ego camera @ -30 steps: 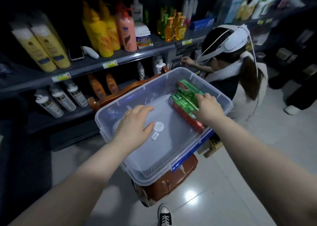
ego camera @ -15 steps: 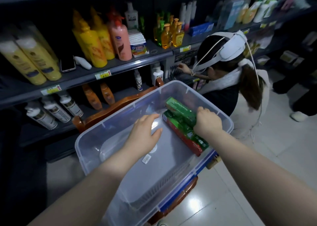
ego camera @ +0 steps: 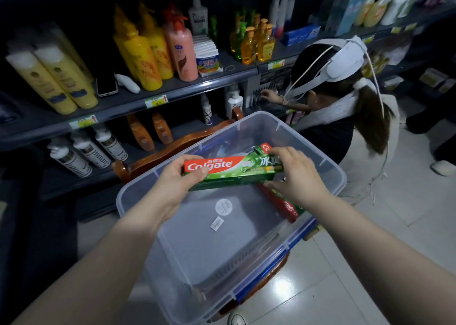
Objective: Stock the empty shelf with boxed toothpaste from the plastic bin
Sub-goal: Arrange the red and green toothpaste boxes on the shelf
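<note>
Above plastic bin (ego camera: 320, 166), 12 o'clock end: toothpaste box (ego camera: 232, 170) pinched endwise, left hand (ego camera: 177, 184), right hand (ego camera: 296, 176). Advice: keep level, lift clear of rim.

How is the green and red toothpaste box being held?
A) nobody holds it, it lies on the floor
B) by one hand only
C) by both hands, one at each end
C: the left hand grips the red end of the toothpaste box and the right hand pinches its green end, above the plastic bin.
</note>
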Tool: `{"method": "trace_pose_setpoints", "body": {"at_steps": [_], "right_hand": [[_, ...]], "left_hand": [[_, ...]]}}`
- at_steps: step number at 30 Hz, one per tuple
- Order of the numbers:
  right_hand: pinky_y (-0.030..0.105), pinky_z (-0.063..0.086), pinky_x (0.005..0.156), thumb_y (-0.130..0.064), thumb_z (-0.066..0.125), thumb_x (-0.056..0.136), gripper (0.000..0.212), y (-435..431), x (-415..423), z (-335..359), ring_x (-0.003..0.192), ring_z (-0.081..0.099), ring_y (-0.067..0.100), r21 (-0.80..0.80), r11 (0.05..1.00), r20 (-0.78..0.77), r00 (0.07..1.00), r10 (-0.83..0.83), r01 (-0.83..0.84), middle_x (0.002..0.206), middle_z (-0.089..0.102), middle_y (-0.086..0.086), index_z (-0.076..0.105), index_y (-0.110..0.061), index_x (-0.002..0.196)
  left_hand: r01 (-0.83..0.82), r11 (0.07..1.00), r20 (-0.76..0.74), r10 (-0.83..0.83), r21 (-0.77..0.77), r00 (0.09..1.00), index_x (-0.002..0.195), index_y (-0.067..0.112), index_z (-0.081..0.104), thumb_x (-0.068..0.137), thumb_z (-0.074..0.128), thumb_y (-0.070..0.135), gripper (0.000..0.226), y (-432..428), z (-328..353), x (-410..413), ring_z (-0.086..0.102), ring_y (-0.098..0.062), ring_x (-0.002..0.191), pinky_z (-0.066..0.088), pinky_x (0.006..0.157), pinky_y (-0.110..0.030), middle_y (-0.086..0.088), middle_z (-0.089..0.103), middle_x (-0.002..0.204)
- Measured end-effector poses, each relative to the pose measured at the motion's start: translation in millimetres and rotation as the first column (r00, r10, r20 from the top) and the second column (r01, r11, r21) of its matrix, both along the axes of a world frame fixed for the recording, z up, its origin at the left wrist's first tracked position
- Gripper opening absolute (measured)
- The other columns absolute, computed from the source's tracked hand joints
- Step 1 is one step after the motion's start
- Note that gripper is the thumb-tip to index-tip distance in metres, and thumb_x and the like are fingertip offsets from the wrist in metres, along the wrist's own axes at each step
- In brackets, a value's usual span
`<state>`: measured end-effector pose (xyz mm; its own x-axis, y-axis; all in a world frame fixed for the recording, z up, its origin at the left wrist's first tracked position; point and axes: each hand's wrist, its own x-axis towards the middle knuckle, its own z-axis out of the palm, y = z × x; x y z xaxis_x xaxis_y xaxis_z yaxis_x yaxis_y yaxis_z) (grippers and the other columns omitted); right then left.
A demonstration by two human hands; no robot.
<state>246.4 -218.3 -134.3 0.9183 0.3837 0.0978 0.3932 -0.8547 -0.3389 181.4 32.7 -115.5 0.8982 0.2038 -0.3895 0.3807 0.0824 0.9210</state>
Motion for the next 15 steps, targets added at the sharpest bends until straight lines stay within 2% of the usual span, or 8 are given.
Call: {"method": "trace_pose_setpoints", "body": {"at_steps": [2, 4, 5, 8, 10, 12, 15], "right_hand": [[0.044, 0.043, 0.091, -0.035, 0.081, 0.064, 0.066, 6.1, 2.3, 4.4, 0.107, 0.052, 0.031, 0.029, 0.999, -0.010, 1.000, 0.024, -0.024, 0.117, 0.057, 0.005, 0.055, -0.017, 0.122], [0.042, 0.042, 0.088, -0.037, 0.080, 0.065, 0.063, 12.7, 2.4, 4.2, 0.105, 0.053, 0.030, 0.029, 0.999, 0.027, 0.999, 0.026, -0.027, 0.115, 0.059, 0.004, 0.056, -0.018, 0.120], [0.041, 0.040, 0.088, -0.039, 0.079, 0.066, 0.064, 16.0, 2.3, 2.4, 0.107, 0.053, 0.030, 0.012, 1.000, 0.026, 1.000, 0.007, -0.007, 0.118, 0.058, 0.003, 0.054, -0.020, 0.121], [0.042, 0.038, 0.094, -0.045, 0.076, 0.068, 0.080, 21.4, 6.7, -2.9, 0.118, 0.046, 0.030, -0.155, 0.978, -0.095, 0.983, -0.155, 0.139, 0.131, 0.052, 0.002, 0.040, -0.024, 0.135], [0.042, 0.038, 0.095, -0.048, 0.073, 0.071, 0.073, 21.2, 12.4, -8.2, 0.120, 0.044, 0.030, -0.346, 0.927, -0.168, 0.962, -0.215, 0.147, 0.131, 0.051, 0.005, 0.044, -0.020, 0.133], [0.040, 0.038, 0.092, -0.050, 0.071, 0.074, 0.060, 22.7, 15.7, -12.8, 0.115, 0.046, 0.030, -0.487, 0.868, -0.218, 0.949, -0.228, 0.097, 0.124, 0.055, 0.007, 0.055, -0.017, 0.121], [0.037, 0.038, 0.091, -0.044, 0.070, 0.077, 0.050, 30.4, 17.8, -18.3, 0.113, 0.051, 0.028, -0.575, 0.816, -0.230, 0.947, -0.224, 0.054, 0.122, 0.058, 0.007, 0.058, -0.016, 0.117]], "left_hand": [[0.092, 0.991, 0.024, -0.094, 0.094, 0.995, 0.099, 0.027, 0.059, 0.080, 0.071, 0.012, 0.028, 10.7, 4.7, -6.8, 0.062, -0.022, 0.103, 0.052, 0.086, -0.033, -0.004, 0.062, 0.107], [0.195, 0.940, 0.002, -0.203, 0.281, 0.979, 0.100, 0.031, 0.056, 0.077, 0.075, 0.015, 0.034, 19.1, 10.3, -10.5, 0.060, -0.014, 0.096, 0.051, 0.079, -0.026, 0.004, 0.061, 0.102], [0.194, 0.910, 0.004, -0.210, 0.366, 0.978, 0.098, 0.032, 0.056, 0.076, 0.077, 0.017, 0.033, 22.5, 11.9, -11.7, 0.060, -0.013, 0.093, 0.050, 0.076, -0.026, 0.006, 0.061, 0.100], [0.010, 0.828, 0.095, -0.076, 0.561, 0.993, 0.089, 0.029, 0.060, 0.076, 0.078, 0.027, 0.023, 29.9, 14.6, -13.0, 0.062, -0.016, 0.087, 0.050, 0.071, -0.029, 0.004, 0.065, 0.095], [-0.090, 0.707, 0.154, -0.027, 0.701, 0.988, 0.088, 0.028, 0.060, 0.078, 0.077, 0.027, 0.020, 32.3, 16.9, -17.9, 0.059, -0.015, 0.083, 0.045, 0.069, -0.029, 0.004, 0.063, 0.092], [-0.179, 0.695, 0.218, 0.032, 0.697, 0.975, 0.088, 0.029, 0.059, 0.078, 0.076, 0.027, 0.020, 36.0, 16.6, -23.8, 0.061, -0.016, 0.084, 0.050, 0.073, -0.034, 0.003, 0.065, 0.092], [-0.269, 0.733, 0.277, 0.115, 0.625, 0.954, 0.092, 0.027, 0.060, 0.079, 0.075, 0.026, 0.020, 41.6, 18.1, -32.1, 0.064, -0.017, 0.084, 0.051, 0.073, -0.033, 0.002, 0.067, 0.092]]}}
